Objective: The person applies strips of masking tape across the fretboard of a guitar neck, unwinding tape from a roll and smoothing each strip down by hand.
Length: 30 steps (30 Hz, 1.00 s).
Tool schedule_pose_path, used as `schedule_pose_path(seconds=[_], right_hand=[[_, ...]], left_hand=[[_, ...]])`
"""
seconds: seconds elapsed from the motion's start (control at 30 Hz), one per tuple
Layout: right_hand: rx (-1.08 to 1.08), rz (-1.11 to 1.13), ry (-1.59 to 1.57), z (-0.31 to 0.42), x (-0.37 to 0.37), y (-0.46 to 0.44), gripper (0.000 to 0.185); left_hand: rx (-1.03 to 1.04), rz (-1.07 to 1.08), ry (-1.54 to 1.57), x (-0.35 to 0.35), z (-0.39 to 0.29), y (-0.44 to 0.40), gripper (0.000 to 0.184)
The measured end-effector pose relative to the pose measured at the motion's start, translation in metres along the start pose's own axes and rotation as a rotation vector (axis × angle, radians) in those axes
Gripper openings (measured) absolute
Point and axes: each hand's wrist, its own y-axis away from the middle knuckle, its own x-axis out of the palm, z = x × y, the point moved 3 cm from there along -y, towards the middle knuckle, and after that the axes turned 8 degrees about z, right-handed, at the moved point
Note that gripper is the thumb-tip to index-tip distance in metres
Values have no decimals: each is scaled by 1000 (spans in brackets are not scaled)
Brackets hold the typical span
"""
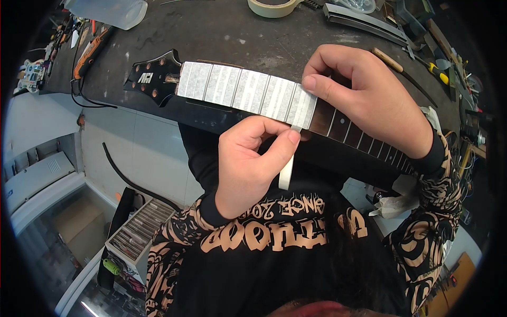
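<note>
Across the upper middle of the frame, guitar neck: the guitar neck (252, 91) lies aslant, its black headstock (153, 78) at the left, the other end running down toward the right sleeve (430, 211).
Fretboard: pale masking tape (219, 84) covers the spaces nearest the headstock, with metal frets showing between; beyond it, the dark wood (320, 117) is bare, marked with small dots.
Left hand: from where I stand, the left hand (253, 158) is pinched narrow at the neck's near edge, thumb and forefinger closed on a tape strip (287, 171) whose loose end hangs below.
Right hand: the right hand (364, 92) arches over the far edge, thumb resting on the tape beside the bare wood; its fingertips are partly hidden, so I can't tell whether they grip anything.
Workbench: on the dark workbench (195, 29), a tape roll (273, 6) sits at the top of the frame, an orange-and-black tool (91, 53) at upper left, a metal bar (364, 24) at upper right, and a yellow-handled tool (439, 74) further right.
Lower left: a box (138, 232) holds rows of slim pieces.
</note>
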Motion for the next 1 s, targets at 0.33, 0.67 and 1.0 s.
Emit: schedule_pose_path(seconds=[0.33, 0.67, 1.0], right_hand=[[-266, -176, 576, 30, 18, 25, 37], [-329, -120, 913, 50, 27, 29, 58], [-406, -202, 1114, 48, 41, 27, 57]], left_hand=[[219, -55, -265, -2, 16, -3, 8], [4, -122, -79, 2, 5, -4, 8], [546, -304, -826, 8, 6, -11, 15]])
